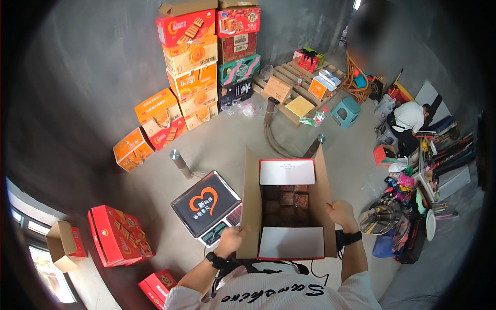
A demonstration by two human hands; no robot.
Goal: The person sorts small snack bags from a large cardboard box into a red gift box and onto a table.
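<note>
Carton [251, 201] gripped by curled left hand [231, 242] at 8 o'clock, right hand [341, 214] likewise at 3. Looks like a steadying step; next move probably calls for even two-handed support.

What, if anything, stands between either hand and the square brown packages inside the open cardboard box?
The raised cardboard side flaps: the left hand is at the left one, the right hand at the right. Between the white end flaps, nothing visible covers the packages.

Grey floor [227, 139] with orange-red carton stacks [194, 82], wooden pallet [288, 74], teal stool [346, 112].
</note>
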